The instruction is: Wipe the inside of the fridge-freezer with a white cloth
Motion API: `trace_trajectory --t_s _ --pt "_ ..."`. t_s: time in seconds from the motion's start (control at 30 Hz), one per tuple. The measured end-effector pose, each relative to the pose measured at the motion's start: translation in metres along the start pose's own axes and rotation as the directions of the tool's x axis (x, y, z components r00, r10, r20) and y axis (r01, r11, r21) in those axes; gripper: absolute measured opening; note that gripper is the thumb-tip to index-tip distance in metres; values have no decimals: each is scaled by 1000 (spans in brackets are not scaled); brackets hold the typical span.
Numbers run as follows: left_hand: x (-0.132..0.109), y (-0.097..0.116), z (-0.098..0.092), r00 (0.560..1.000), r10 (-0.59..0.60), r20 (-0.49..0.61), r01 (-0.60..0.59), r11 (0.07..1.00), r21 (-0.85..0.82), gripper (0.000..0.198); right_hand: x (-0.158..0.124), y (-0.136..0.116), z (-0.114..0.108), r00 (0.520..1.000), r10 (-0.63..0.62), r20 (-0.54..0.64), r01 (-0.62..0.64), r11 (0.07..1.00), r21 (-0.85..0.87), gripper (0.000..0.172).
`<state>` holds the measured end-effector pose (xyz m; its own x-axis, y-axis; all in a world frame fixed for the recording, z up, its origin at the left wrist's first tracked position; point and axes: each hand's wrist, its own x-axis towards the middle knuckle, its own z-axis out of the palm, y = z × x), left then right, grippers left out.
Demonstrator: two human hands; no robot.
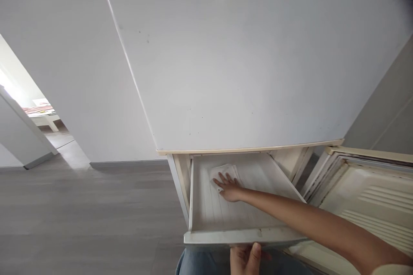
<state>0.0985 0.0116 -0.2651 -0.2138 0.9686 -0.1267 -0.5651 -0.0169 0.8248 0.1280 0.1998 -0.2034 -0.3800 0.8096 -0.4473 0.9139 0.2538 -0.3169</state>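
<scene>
A shallow white drawer (267, 197) is pulled out of a small fridge or freezer cabinet (179, 172). On its bottom lies a folded white cloth (226, 168). My right hand (229, 187) rests flat on the cloth, fingers spread, pressing it against the drawer bottom. At the drawer's front edge, near the lower edge of the view, my left hand (244, 260) is closed, with its thumb up against the front panel. The left fingertips are hidden.
The cabinet's door (371, 206) stands open at the right, its ribbed inner side showing and its seal darkly stained. A pale wall (232, 73) rises directly behind the cabinet. Grey plank flooring (90, 215) spreads at the left, with a doorway beyond.
</scene>
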Motion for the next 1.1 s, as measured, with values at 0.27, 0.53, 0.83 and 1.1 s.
trace_trajectory --t_s 0.27,0.53,0.83,1.1 --pt "-3 19 2 998 -26 56 24 999 42 30 -7 -44 17 909 -362 207 388 915 -107 66" --pt "-5 24 -1 996 -76 43 69 987 146 39 -49 34 0 915 -296 272 323 945 -56 64" --pt "-5 23 2 997 -70 16 69 994 79 38 -83 118 -8 992 26 121 -31 999 40 64" --pt "-5 31 3 996 -67 60 60 991 121 36 -67 77 5 989 54 135 -69 992 105 66"
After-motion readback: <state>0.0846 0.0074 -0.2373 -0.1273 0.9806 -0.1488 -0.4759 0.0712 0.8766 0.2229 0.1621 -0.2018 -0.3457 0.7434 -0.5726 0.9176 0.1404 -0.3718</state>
